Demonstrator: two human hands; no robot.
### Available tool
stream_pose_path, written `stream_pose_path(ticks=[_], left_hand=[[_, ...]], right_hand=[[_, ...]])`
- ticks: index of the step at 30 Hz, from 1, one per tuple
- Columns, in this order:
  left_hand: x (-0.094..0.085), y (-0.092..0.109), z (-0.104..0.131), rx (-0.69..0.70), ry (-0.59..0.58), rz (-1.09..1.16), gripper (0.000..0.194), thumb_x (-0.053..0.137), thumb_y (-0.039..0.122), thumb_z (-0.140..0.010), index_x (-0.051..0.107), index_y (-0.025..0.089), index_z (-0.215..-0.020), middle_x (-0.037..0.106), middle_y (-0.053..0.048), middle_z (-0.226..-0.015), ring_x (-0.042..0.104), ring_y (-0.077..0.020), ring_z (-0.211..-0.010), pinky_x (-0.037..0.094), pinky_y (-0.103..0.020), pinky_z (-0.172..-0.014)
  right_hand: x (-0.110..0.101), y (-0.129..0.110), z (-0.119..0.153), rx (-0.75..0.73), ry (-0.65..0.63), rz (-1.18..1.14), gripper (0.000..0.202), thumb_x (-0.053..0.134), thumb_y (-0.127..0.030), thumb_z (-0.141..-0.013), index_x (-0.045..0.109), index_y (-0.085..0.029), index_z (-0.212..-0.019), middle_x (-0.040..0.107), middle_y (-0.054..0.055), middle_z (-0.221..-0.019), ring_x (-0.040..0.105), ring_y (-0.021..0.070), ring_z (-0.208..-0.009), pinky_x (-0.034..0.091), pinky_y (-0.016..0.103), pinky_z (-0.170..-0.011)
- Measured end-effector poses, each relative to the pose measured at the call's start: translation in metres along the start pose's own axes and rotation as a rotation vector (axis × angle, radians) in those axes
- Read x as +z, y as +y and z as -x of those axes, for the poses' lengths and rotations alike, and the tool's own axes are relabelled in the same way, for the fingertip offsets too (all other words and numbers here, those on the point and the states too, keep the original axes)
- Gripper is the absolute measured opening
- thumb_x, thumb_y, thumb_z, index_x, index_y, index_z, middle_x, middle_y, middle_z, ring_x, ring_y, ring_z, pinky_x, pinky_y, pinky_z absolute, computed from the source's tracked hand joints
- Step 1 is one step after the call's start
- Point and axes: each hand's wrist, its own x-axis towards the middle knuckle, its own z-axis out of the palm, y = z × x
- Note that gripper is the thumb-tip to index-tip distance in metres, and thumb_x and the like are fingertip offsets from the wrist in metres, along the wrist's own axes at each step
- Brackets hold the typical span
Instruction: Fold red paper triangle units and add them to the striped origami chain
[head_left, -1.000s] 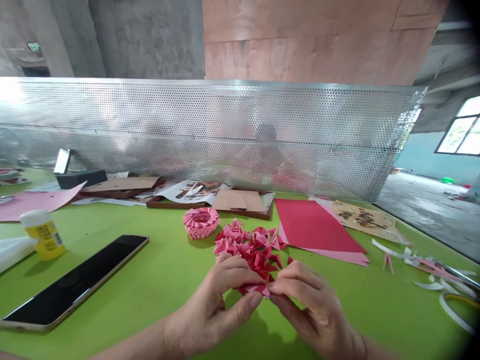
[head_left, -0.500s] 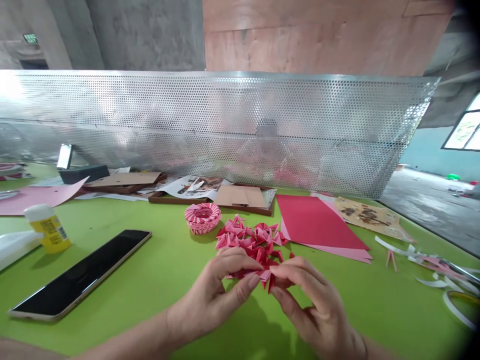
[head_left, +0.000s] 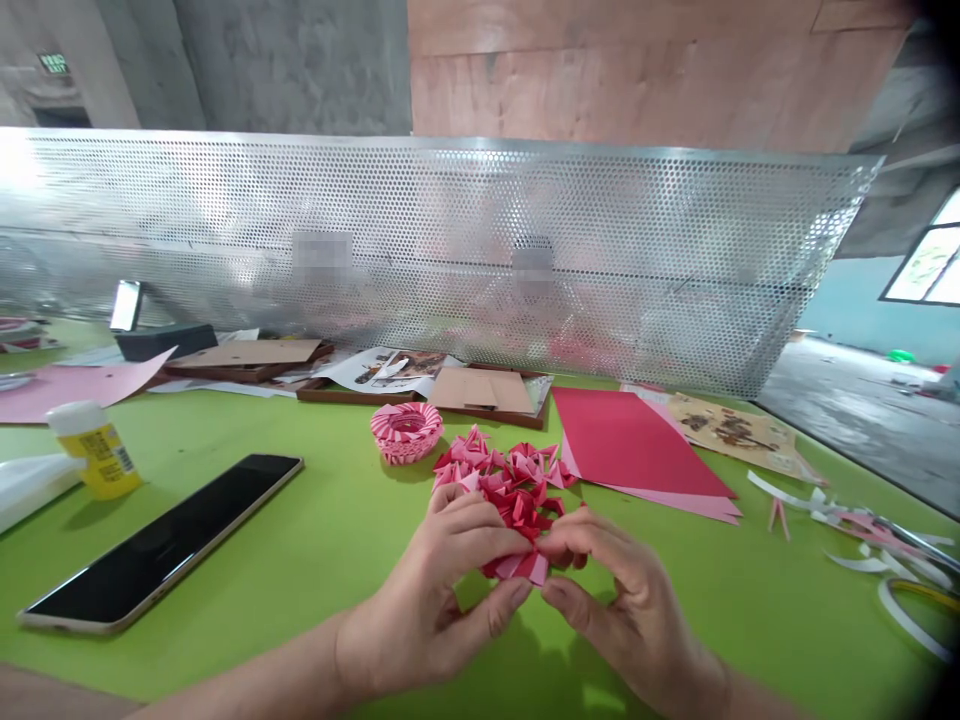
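Between my hands is a small fan of joined folded paper pieces [head_left: 519, 569], pink and red. My left hand [head_left: 442, 585] pinches it from the left with thumb and fingers. From the right, my right hand [head_left: 626, 595] grips its edge between thumb and forefinger. Part of the piece is hidden behind my fingers. Just beyond lies a heap of folded red and pink paper pieces [head_left: 495, 470]. A round woven-looking pink and red paper bowl [head_left: 406, 433] stands left of the heap.
A phone [head_left: 161, 540] and a yellow glue stick [head_left: 94, 452] lie at left. Red paper sheets [head_left: 637, 440] rest right of the heap, with white strips and scissors [head_left: 911, 535] farther right. Framed boards [head_left: 480, 392] line the back before a perforated metal screen [head_left: 450, 240].
The folded paper fan has turned, so its flat pink and red face now shows toward me. My left fingers have curled more over it; both hands stay in about the same place.
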Motion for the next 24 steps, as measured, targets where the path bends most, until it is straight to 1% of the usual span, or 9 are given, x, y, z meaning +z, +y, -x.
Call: stream_pose_path(ticks=[6,8,10,12,14,16,18,21,24], left_hand=[[0.0,0.003,0.001,0.067,0.047,-0.092,0.021,0.054,0.01,-0.073,0.058,0.02,-0.092,0.064,-0.004,-0.086,0.056,-0.0186,-0.081,0.031,-0.034,-0.086],[0.0,0.003,0.0,0.081,0.043,-0.107,0.021,0.054,0.009,-0.073,0.058,0.019,-0.091,0.064,-0.004,-0.084,0.056,-0.0186,-0.081,0.031,-0.034,-0.086],[0.0,0.003,-0.001,0.054,0.013,-0.107,0.019,0.054,0.01,-0.074,0.059,0.019,-0.089,0.064,-0.003,-0.081,0.056,-0.018,-0.079,0.031,-0.034,-0.086],[0.0,0.002,-0.001,-0.015,-0.018,-0.091,0.015,0.054,0.012,-0.075,0.06,0.019,-0.088,0.064,-0.003,-0.08,0.055,-0.0176,-0.076,0.032,-0.035,-0.084],[0.0,0.001,-0.002,-0.096,-0.044,-0.05,0.015,0.056,0.017,-0.077,0.061,0.018,-0.091,0.063,-0.004,-0.081,0.054,-0.0182,-0.078,0.036,-0.034,-0.081],[0.001,0.0,-0.004,-0.169,-0.062,0.017,0.02,0.057,0.02,-0.077,0.06,0.017,-0.097,0.062,-0.005,-0.085,0.054,-0.0191,-0.082,0.04,-0.031,-0.078],[0.0,0.0,-0.008,-0.232,-0.07,0.097,0.02,0.052,0.02,-0.08,0.059,0.016,-0.099,0.062,-0.006,-0.087,0.055,-0.0181,-0.081,0.042,-0.028,-0.073],[-0.005,0.002,-0.016,-0.349,-0.048,0.192,0.017,0.046,0.021,-0.084,0.061,0.016,-0.091,0.061,-0.004,-0.08,0.054,-0.0155,-0.072,0.043,-0.025,-0.064],[-0.013,0.005,-0.026,-0.52,-0.037,0.296,0.018,0.048,0.028,-0.084,0.061,0.017,-0.08,0.055,0.001,-0.063,0.049,-0.0111,-0.054,0.038,-0.02,-0.049]], right_hand=[[-0.002,0.001,0.003,0.012,-0.017,-0.023,0.013,0.061,-0.018,-0.082,0.063,-0.019,-0.095,0.059,0.003,-0.086,0.053,0.0152,-0.076,0.045,0.023,-0.066],[-0.001,0.0,0.003,0.015,-0.021,-0.028,0.014,0.06,-0.017,-0.082,0.063,-0.02,-0.096,0.059,0.003,-0.087,0.054,0.0153,-0.077,0.046,0.023,-0.066],[0.0,0.0,0.001,0.026,-0.019,-0.033,0.014,0.06,-0.017,-0.083,0.064,-0.02,-0.096,0.06,0.002,-0.086,0.054,0.0153,-0.076,0.046,0.023,-0.066],[0.001,0.001,-0.002,0.066,-0.019,-0.043,0.011,0.059,-0.019,-0.084,0.065,-0.02,-0.093,0.06,0.002,-0.082,0.054,0.0148,-0.072,0.045,0.023,-0.063],[0.001,0.002,-0.004,0.14,-0.01,-0.062,0.009,0.057,-0.022,-0.085,0.065,-0.019,-0.088,0.061,0.002,-0.078,0.054,0.0149,-0.068,0.045,0.023,-0.06],[0.0,0.003,-0.006,0.225,0.004,-0.103,0.013,0.055,-0.027,-0.086,0.065,-0.018,-0.086,0.061,0.002,-0.075,0.054,0.0158,-0.068,0.045,0.025,-0.059],[-0.002,0.004,-0.006,0.281,0.027,-0.162,0.017,0.053,-0.031,-0.087,0.065,-0.019,-0.089,0.062,0.002,-0.074,0.056,0.0169,-0.07,0.047,0.025,-0.059],[-0.006,0.006,-0.005,0.296,0.085,-0.206,0.021,0.051,-0.035,-0.088,0.063,-0.021,-0.097,0.063,0.003,-0.077,0.058,0.0167,-0.072,0.048,0.023,-0.058],[-0.009,0.008,-0.005,0.298,0.172,-0.164,0.023,0.051,-0.036,-0.088,0.061,-0.022,-0.103,0.064,0.004,-0.085,0.058,0.0175,-0.077,0.049,0.024,-0.061]])
